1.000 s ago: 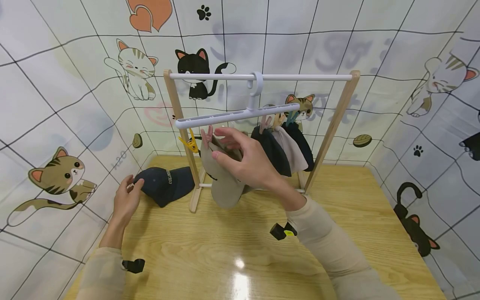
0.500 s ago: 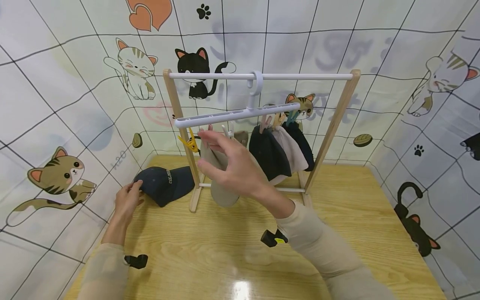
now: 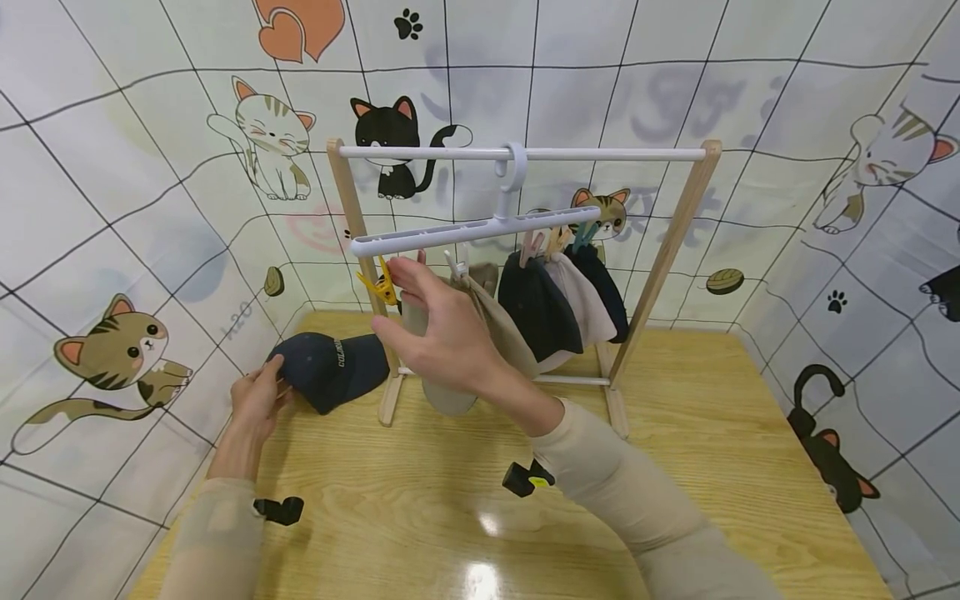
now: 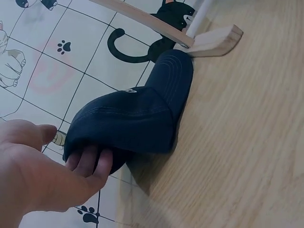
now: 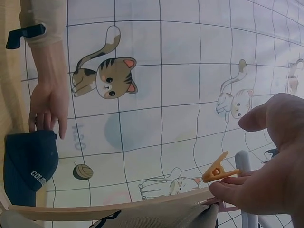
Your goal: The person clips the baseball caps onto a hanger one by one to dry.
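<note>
A navy baseball cap [image 3: 322, 371] with pale lettering lies on the table beside the rack's left foot. At its back edge is my left hand [image 3: 255, 400]; in the left wrist view the fingertips [image 4: 102, 164] reach under the rim while the thumb stands apart from the cloth. My right hand [image 3: 450, 342], thumb and fingers spread, is in front of a beige cap [image 3: 448, 398] hanging from the pale hanger [image 3: 480, 232], hiding part of it. Close to its fingertips is a yellow clothespin [image 5: 218, 170] at the hanger's left end. The right hand holds nothing.
The hanger hooks over the white bar [image 3: 600, 155] of a wooden-legged rack [image 3: 663, 258]. Dark [image 3: 536, 304] and pale caps [image 3: 577, 292] hang at its right half from colored clothespins. A cat-print cloth surrounds the wooden table [image 3: 712, 433].
My right hand has moved left along the hanger, away from the pink clothespin toward the yellow one. My left hand has come closer to the navy cap, its fingers now under the rim.
</note>
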Available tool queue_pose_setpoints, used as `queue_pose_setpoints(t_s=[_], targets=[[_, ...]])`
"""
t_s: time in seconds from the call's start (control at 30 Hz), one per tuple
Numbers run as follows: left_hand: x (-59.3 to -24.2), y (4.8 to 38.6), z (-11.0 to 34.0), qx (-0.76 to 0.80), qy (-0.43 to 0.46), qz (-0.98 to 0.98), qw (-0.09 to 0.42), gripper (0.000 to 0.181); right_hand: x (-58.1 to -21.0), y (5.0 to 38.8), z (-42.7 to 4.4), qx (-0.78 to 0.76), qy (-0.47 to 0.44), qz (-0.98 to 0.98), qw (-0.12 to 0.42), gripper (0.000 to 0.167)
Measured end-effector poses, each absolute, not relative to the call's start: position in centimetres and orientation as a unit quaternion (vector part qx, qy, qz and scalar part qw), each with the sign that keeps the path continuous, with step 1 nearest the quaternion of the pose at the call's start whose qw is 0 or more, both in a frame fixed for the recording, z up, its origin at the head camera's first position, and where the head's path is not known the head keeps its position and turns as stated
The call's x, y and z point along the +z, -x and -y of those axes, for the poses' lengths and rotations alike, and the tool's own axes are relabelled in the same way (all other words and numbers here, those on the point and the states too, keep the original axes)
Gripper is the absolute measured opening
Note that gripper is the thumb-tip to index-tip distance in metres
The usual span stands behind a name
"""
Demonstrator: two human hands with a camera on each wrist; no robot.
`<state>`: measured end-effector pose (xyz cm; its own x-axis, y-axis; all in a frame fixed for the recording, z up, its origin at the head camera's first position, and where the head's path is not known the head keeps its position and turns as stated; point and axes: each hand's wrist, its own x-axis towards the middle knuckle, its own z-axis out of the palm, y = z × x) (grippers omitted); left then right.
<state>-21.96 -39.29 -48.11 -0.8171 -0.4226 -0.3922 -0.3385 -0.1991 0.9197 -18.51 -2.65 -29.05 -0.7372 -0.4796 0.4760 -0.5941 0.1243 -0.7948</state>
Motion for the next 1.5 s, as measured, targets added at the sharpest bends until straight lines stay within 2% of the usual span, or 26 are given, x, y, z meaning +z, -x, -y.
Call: queue_pose_setpoints(t_s=[0.27,0.33,0.5,0.6,0.9,1.13,1.3,1.5], targets=[[-47.8,22.0,39.4,-0.746,-0.306,0.591,0.029,0.080,-29.1,18.9,3.4,0.575,-0.332,0.747,0.032,0.074],[-47.6,22.0,39.2,-0.752,-0.304,0.583,0.041,0.072,-29.0,19.1,3.6,0.582,-0.327,0.744,0.033,0.072],[-46.9,22.0,38.8,-0.761,-0.295,0.572,0.079,0.032,-28.7,19.4,3.9,0.594,-0.314,0.740,0.036,0.066],[-46.6,21.8,38.5,-0.755,-0.292,0.580,0.093,0.024,-28.5,19.5,4.0,0.596,-0.309,0.740,0.043,0.061],[-46.1,21.0,38.1,-0.681,-0.291,0.651,0.165,0.045,-28.2,19.7,4.5,0.610,-0.292,0.731,0.094,0.041],[-45.0,20.0,37.8,-0.592,-0.265,0.738,0.186,0.045,-27.9,20.1,4.8,0.600,-0.271,0.742,0.124,0.039],[-43.7,18.8,37.5,-0.513,-0.250,0.799,0.190,0.052,-27.8,20.3,5.1,0.591,-0.260,0.750,0.145,0.039],[-42.0,17.4,37.1,-0.446,-0.189,0.847,0.220,0.053,-27.7,20.5,5.3,0.588,-0.260,0.751,0.152,0.035]])
